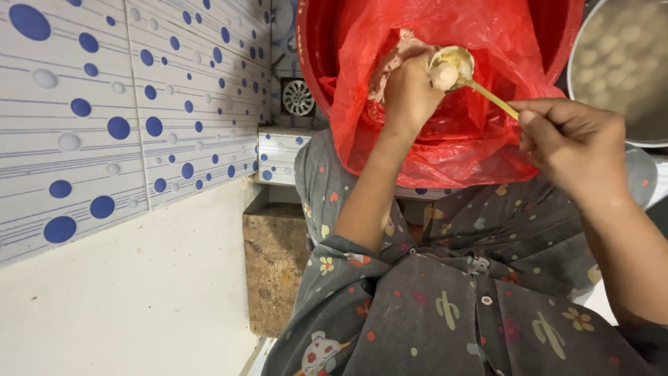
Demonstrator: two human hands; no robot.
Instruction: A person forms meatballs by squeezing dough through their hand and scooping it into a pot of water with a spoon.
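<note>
Head view: right hand (574, 143) fingers pinched on spoon (463, 75), left hand (410, 90) fisted around pink paste (390, 66).

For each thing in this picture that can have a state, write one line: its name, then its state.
Left hand: closed around pale paste, squeezing out a ball.
Right hand: gripping the spoon handle.
Spoon: bowl against the ball.
Red bag: open, lining the basin.
Red basin: holding the bag.
Pot: full of pale balls.

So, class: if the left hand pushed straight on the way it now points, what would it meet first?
Probably the pale paste in the red bag; the left hand already reaches into it beside the spoon, though depth is unclear.
</note>
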